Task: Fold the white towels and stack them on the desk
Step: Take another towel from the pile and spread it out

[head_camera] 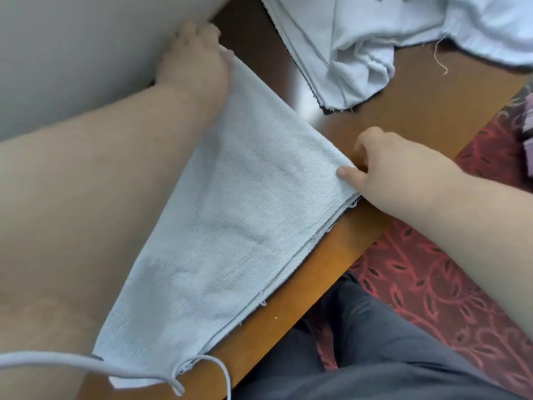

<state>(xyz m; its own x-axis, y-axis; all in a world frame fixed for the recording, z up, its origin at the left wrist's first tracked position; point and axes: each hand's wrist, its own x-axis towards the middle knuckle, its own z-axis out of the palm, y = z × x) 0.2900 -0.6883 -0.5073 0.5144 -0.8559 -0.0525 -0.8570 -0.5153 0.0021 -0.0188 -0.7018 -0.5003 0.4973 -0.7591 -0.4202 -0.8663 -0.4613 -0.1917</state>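
Observation:
A folded white towel [230, 226] lies flat along the near edge of the brown wooden desk [403, 99], with several layers showing at its frayed edge. My left hand [193, 56] presses on the towel's far corner by the wall, and my forearm lies along its left side. My right hand [386, 166] pinches the towel's right corner, thumb on top and fingers curled at the edge. A heap of unfolded white towels [375, 33] lies at the far end of the desk.
A pale wall [72, 53] runs along the desk's left side. A white cable [115, 368] crosses the near lower left. My lap in dark trousers [375, 356] and a red patterned carpet [432, 284] lie below the desk edge.

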